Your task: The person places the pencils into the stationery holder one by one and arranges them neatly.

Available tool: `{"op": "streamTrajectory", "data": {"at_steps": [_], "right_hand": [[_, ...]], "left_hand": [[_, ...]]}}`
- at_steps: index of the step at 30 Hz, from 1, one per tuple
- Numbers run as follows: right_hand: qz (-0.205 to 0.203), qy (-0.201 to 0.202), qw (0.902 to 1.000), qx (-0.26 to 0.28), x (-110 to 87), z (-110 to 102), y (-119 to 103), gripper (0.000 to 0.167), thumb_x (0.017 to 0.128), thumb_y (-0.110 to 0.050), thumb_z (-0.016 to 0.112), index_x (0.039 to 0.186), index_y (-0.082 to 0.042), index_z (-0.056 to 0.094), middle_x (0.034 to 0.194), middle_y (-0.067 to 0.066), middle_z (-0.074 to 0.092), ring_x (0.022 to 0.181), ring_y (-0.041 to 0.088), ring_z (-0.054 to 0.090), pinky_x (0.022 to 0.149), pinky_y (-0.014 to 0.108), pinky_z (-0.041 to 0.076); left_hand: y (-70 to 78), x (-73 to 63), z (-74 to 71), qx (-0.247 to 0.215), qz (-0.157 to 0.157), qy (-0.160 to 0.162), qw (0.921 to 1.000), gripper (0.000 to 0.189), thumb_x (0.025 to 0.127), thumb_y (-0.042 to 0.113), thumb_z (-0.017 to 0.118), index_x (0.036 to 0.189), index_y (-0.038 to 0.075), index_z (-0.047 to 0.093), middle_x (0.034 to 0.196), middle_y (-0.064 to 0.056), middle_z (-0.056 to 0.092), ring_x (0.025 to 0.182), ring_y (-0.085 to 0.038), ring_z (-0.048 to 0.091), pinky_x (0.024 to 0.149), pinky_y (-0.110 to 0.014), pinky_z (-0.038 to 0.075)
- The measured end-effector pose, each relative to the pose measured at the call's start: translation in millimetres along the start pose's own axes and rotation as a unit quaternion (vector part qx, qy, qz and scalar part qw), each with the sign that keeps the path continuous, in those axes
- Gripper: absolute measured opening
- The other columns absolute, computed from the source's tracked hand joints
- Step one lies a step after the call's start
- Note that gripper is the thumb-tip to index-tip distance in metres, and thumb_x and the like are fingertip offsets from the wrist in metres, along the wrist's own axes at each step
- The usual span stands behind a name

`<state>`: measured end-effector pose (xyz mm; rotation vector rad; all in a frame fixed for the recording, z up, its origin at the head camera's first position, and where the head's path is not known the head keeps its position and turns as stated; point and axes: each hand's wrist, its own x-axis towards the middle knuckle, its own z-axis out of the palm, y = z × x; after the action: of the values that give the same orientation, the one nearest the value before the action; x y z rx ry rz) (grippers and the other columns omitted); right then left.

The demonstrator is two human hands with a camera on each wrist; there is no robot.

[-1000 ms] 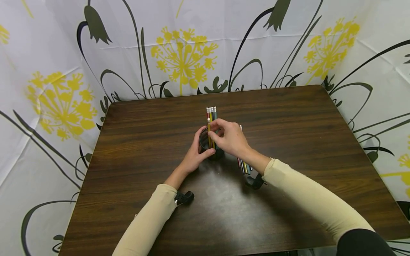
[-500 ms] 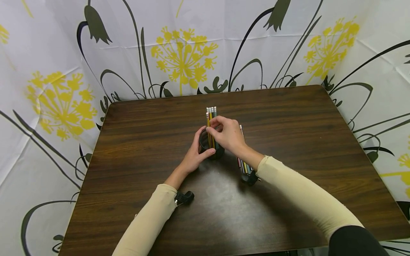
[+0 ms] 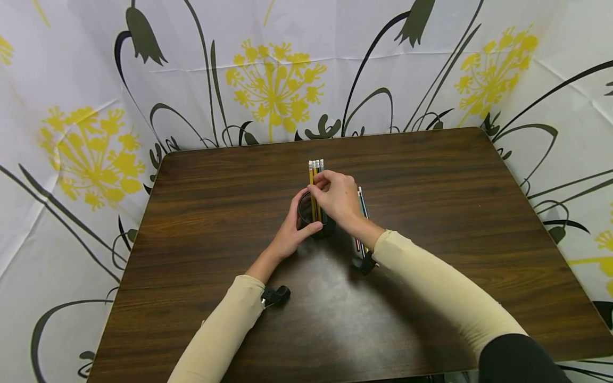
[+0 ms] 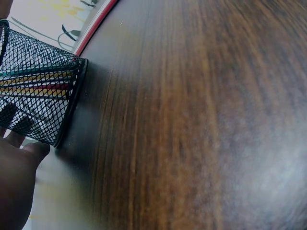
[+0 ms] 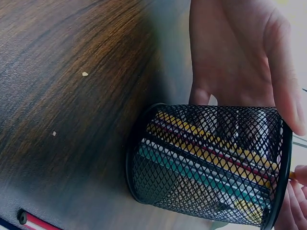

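Behind the table (image 3: 215, 207) hangs a pale, lightly creased cloth (image 3: 287, 21) printed with yellow flower heads and dark stems. The table's flat top is dark, streaky wood grain with a soft sheen. The left hand (image 3: 292, 227) curves round the mesh cup (image 5: 168, 187), thumb on one side, fingers on the other. The right hand (image 3: 337, 197) is nearly closed above it, pinching a yellow pencil (image 3: 312, 176) just below its eraser.

The cup, standing upright on the table, is an open black wire cylinder with thicker round rims; it is probably light and stiff, tippy if knocked, best steadied by its wall. The pinched pencil reaches down inside it, beside other pencils (image 3: 322, 166); such slim, rigid shafts should be light, best taken high up. Loose pencils (image 3: 362, 202) lie near the cup, partly behind the right forearm. Tiny pale specks (image 5: 85, 74) dot the tabletop.
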<state>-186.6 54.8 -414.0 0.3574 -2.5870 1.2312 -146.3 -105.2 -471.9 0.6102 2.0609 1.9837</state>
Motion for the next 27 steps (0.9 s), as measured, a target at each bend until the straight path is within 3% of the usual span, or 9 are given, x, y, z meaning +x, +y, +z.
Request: {"op": "streamTrajectory", "data": {"at_steps": [4, 8, 27], "right_hand": [[0.002, 0.007, 0.9999, -0.007, 1.5, 1.4, 0.1, 0.015, 0.086, -0.019, 0.077, 0.094, -0.008, 0.074, 0.078, 0.0, 0.07, 0.067, 0.01, 0.064, 0.061, 0.026, 0.052], [0.003, 0.009, 0.9998, -0.017, 2.2, 2.0, -0.6, 0.014, 0.086, -0.02, 0.077, 0.094, -0.008, 0.074, 0.077, -0.001, 0.07, 0.066, 0.01, 0.063, 0.06, 0.026, 0.051], [-0.006, 0.018, 0.9998, -0.009, 4.1, 1.4, -0.2, 0.013, 0.084, -0.019, 0.08, 0.088, -0.008, 0.075, 0.077, 0.001, 0.071, 0.066, 0.011, 0.064, 0.059, 0.026, 0.052]], "left_hand": [[-1.8, 0.0, 0.0, 0.005, 0.001, 0.001, 1.0, 0.08, 0.095, 0.003, 0.061, 0.155, 0.022, 0.012, 0.149, -0.018, 0.034, 0.132, -0.037, 0.039, 0.106, -0.056, 0.033], [15.9, -2.1, 2.3, -0.003, -0.002, -0.004, 1.0, 0.079, 0.094, -0.002, 0.059, 0.155, 0.01, 0.01, 0.148, -0.025, 0.033, 0.131, -0.044, 0.038, 0.105, -0.059, 0.031], [14.5, -1.9, 1.8, -0.006, -0.004, 0.0, 1.0, 0.08, 0.093, -0.003, 0.059, 0.155, 0.01, 0.009, 0.148, -0.026, 0.031, 0.132, -0.045, 0.036, 0.106, -0.06, 0.031]]}}
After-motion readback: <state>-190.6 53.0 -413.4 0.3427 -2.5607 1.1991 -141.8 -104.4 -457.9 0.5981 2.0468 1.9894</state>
